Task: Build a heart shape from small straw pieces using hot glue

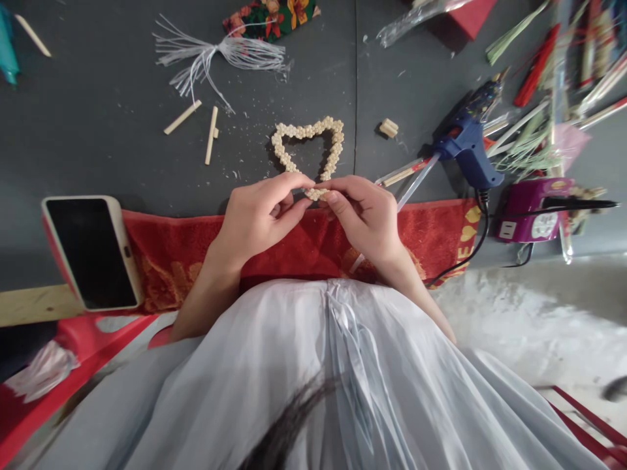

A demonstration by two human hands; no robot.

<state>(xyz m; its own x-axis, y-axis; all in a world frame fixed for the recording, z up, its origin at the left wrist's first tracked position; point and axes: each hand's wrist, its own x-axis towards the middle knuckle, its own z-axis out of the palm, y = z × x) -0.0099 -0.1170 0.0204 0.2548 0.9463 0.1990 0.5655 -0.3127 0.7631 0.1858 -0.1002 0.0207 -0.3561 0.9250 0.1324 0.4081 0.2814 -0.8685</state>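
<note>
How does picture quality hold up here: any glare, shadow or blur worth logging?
Head view: floor at right looks pale and washed out; head view: the glue gun throws a shadow on the grey table; head view: dark strands at the bottom are blurred, while the beaded heart reads fairly clearly.

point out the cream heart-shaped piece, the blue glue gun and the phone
cream heart-shaped piece [337, 145]: head view, on the right-hand side of its outline
blue glue gun [463, 142]: head view, on its blue body
phone [91, 251]: head view, on the middle of its dark screen
</note>
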